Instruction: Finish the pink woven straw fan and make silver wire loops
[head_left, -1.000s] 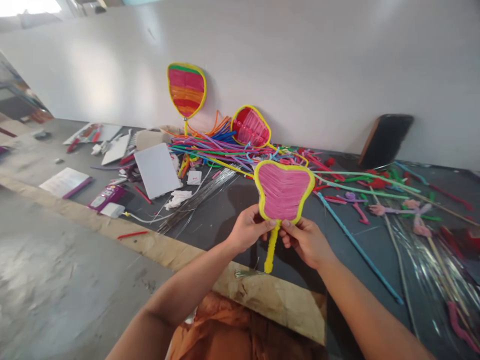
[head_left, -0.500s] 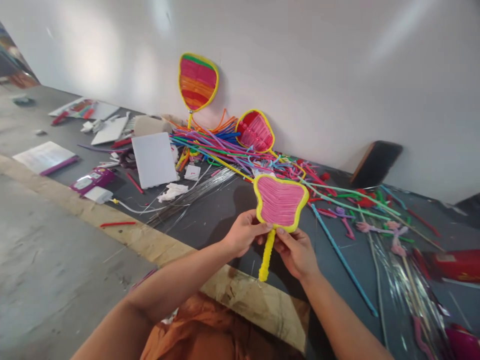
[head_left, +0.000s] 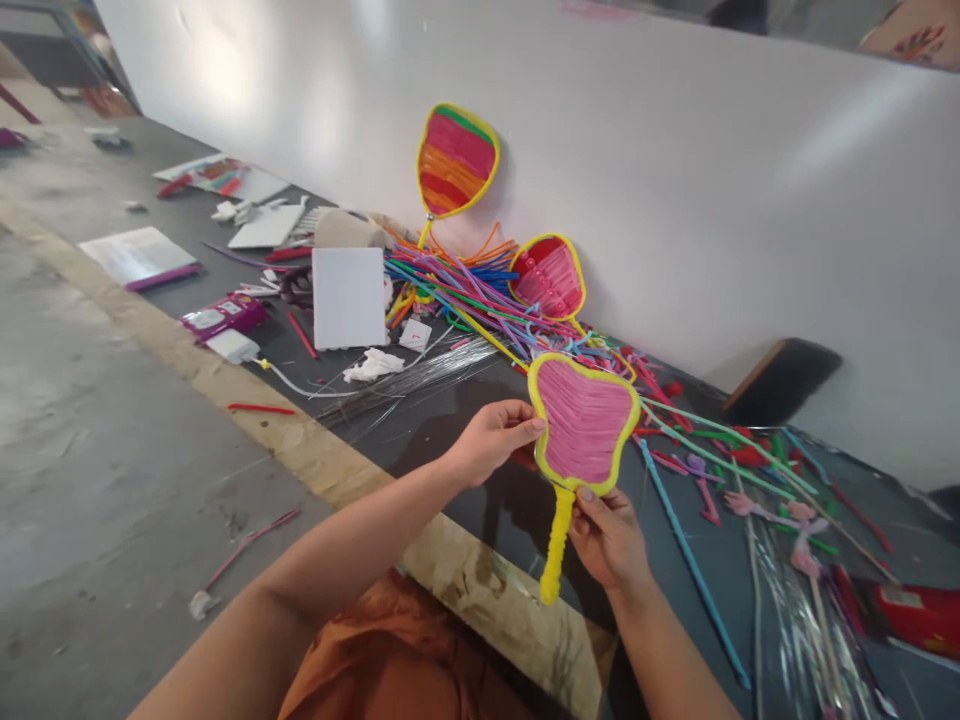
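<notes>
A hand fan (head_left: 585, 420) made of pipe cleaners, with a pink face, a yellow fuzzy rim and a twisted yellow handle, is held up over the dark table. My left hand (head_left: 491, 440) pinches its left rim between thumb and fingers. At the bottom rim, just right of the handle, my right hand (head_left: 611, 535) grips it, the thumb in front and the fingers partly hidden behind. Behind it, a striped fan (head_left: 457, 160) and a red and pink fan (head_left: 549, 278) lean on the white board.
Loose pipe cleaners (head_left: 457, 285) lie heaped at the board's foot. A white card (head_left: 349, 298) stands to the left, near a purple packet (head_left: 225, 315). At right are a leaning phone (head_left: 784, 380), a blue pipe cleaner (head_left: 694, 560) and a red packet (head_left: 915, 615).
My left hand has shifted from beside the handle up to the fan's left rim. My right hand still holds the bottom. The camera view has turned, and the fan leans slightly differently.
</notes>
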